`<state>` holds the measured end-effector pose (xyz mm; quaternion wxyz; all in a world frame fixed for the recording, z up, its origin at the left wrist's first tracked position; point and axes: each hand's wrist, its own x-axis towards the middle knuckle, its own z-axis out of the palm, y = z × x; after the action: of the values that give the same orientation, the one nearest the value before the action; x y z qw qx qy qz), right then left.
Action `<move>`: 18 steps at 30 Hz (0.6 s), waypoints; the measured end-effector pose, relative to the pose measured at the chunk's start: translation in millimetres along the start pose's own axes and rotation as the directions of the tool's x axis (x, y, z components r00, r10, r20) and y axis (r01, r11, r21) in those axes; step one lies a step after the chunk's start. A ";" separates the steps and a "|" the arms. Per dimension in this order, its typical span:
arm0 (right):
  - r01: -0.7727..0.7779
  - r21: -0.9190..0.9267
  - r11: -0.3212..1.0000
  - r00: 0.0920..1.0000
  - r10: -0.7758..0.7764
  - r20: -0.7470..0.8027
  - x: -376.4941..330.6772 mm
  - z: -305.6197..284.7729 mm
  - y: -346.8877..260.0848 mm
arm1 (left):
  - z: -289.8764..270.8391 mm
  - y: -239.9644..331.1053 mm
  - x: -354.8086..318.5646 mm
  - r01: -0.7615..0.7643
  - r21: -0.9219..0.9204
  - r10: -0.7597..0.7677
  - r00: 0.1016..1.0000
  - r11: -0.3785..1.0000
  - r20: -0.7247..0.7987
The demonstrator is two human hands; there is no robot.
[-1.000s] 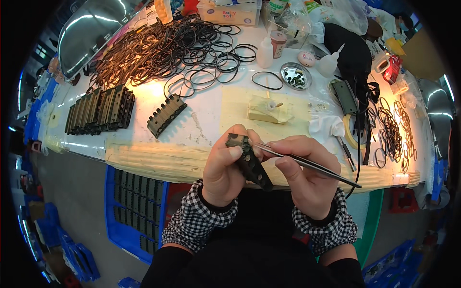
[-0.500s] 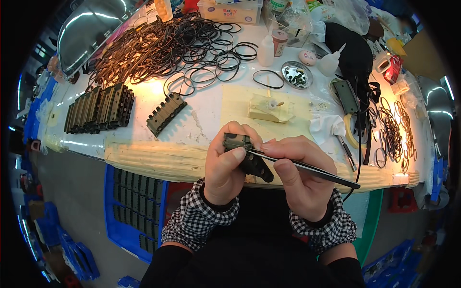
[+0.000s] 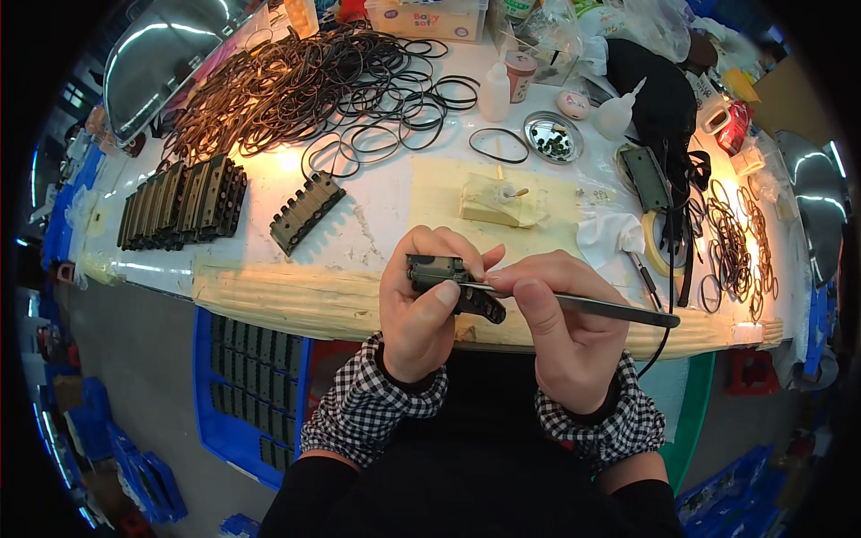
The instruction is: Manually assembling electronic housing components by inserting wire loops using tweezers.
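One ridged part (image 3: 434, 268) in hand above the bench's padded edge (image 3: 287, 294), by my reckoning midway through.
Leftmost, a stack of similar parts (image 3: 184, 204); next, a blue bin (image 3: 203, 403) of dark rows, then a lone part (image 3: 307, 213); which are finished, I can't tell. The left hand (image 3: 414, 309) clamps its part, thumb against fingers; beyond, loose pieces (image 3: 549, 142) wait in a dish (image 3: 549, 118); the right hand (image 3: 574, 332) pinches tweezers (image 3: 619, 310), tip at that part.
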<state>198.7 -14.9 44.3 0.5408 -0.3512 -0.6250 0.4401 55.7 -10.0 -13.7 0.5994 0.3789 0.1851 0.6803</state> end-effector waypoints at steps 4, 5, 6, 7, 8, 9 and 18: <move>0.017 -0.020 1.000 1.000 -0.017 0.011 0.8 -0.7 0.6 | -1.1 -0.5 0.6 -0.009 -0.031 0.010 1.000 0.999 0.023; 0.015 -0.026 1.000 1.000 -0.015 0.008 0.2 -1.0 0.5 | -1.4 -0.5 0.7 -0.005 -0.049 0.007 1.000 0.999 0.029; 0.012 -0.029 0.999 1.000 -0.012 0.007 -0.4 -1.3 1.4 | -2.0 -0.8 0.3 -0.002 -0.064 0.005 0.999 0.998 0.033; 0.019 -0.024 1.000 1.000 -0.018 0.008 -0.5 -1.3 2.2 | -2.0 -0.6 0.0 0.007 -0.047 -0.006 1.000 0.999 0.027; 0.025 -0.018 1.000 1.000 -0.025 0.009 -0.4 -1.3 3.1 | -1.6 -0.1 -0.3 0.017 -0.031 -0.016 1.000 0.999 0.020; 0.031 -0.013 0.999 0.999 -0.031 0.011 -0.4 -1.1 3.5 | -1.1 0.5 -0.6 0.027 -0.016 -0.026 1.000 1.000 0.013; 0.191 -0.129 0.973 0.982 -0.188 0.032 1.0 3.4 4.9 | 3.0 5.2 -0.1 0.165 -0.144 -0.164 0.986 0.976 0.017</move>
<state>195.0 -12.7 40.0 0.5499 -0.3206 -0.6885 0.3476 54.3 -11.8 -8.1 0.6801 0.3194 0.1646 0.6390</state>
